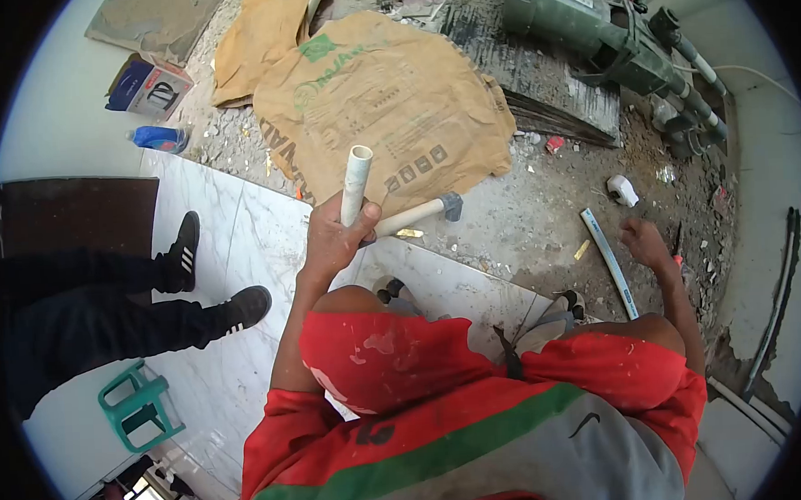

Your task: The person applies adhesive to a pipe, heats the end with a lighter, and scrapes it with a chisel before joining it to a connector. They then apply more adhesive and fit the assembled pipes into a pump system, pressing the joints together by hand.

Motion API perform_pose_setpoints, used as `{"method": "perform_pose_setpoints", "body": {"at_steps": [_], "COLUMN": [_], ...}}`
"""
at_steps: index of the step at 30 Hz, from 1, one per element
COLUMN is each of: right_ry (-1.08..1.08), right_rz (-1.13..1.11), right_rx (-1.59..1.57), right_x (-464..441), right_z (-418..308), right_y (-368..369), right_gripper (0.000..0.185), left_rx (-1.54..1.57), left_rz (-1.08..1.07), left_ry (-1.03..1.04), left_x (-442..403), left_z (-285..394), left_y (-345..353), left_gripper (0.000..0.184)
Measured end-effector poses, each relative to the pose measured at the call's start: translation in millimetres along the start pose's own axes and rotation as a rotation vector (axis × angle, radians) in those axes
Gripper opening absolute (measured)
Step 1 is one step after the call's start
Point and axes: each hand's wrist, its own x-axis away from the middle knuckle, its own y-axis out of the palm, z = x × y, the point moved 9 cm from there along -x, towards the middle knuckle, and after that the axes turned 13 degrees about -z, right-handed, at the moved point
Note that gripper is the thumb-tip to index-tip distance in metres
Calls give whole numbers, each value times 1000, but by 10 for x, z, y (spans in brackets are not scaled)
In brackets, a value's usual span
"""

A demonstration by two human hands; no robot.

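My left hand (337, 235) is closed around a white plastic pipe (355, 182) whose open end points up. A second white pipe length (410, 217) runs sideways from the same grip to a grey elbow fitting (452, 207); my fingers hide where the two lengths meet. Down by the dirty floor, my right hand (648, 244) has its fingers curled, and whatever they may hold is hidden. Close to it lie a pale blue-white printed strip (609, 263) and a short white pipe fitting (622, 190). Something red (678, 260) shows beside the right wrist.
A flattened brown paper sack (385, 108) covers rubble ahead. At upper right sits a green pump (587, 27) with pipes against the wall. Another person's legs (108, 307) stand on white tiles (229, 213) at left, near a green stool (139, 406), blue bottle (159, 139) and box (149, 87).
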Motion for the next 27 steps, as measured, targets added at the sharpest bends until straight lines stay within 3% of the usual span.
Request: {"method": "perform_pose_setpoints", "body": {"at_steps": [6, 10, 11, 18, 21, 27], "right_ry": [-754, -1047, -1120, -1044, -1334, -1487], "right_rz": [-142, -12, 15, -51, -38, 54], "right_rx": [61, -181, -255, -426, -289, 147], "right_x": [243, 398, 418, -14, 128, 319], "right_z": [-2894, -3956, -4095, -4291, -4441, -4447], "right_y": [-227, -442, -486, -340, -384, -452], "right_gripper": [30, 34, 34, 15, 13, 16], "left_rx": [-37, -24, 10, -13, 29, 4], "left_rz": [-3, -72, -85, -90, -182, -291], "left_ry": [112, 189, 195, 122, 148, 70], "left_x": [-158, -175, -168, -129, -142, -47], "left_z": [238, 400, 401, 267, 253, 253], "left_y": [154, 315, 343, 281, 269, 376], "left_gripper": [41, 40, 39, 39, 39, 41]}}
